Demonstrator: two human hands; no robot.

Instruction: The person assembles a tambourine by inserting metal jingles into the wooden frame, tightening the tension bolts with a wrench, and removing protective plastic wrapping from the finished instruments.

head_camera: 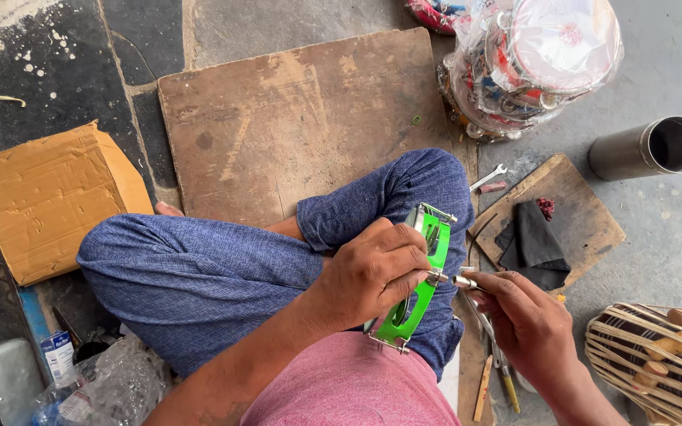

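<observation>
Two hands: both yours, busy just above your crossed legs [199, 276] in blue trousers.
Left hand [372, 272]: your grip is closed around the green tambourine frame [424, 288], fingers wrapped over its rim, holding it on edge against your knee.
Green tambourine frame: it sits between your two hands, metal fittings showing at its top and bottom ends.
Right hand [526, 319]: your grip is pinched shut on a small metal tool [465, 281], its tip touching a metal fitting on the frame's outer side.
Floor near your right hand: a small wooden board [586, 217] with a black cloth [532, 246], a little spanner [489, 177] and a metal cylinder [649, 147] lying on its side.
Ahead of you: a large worn wooden board [301, 118].
Far left: a cardboard box [49, 197].
Top right: a plastic bag of finished tambourines [534, 59].
Bottom right: a rope-laced drum [657, 355].
</observation>
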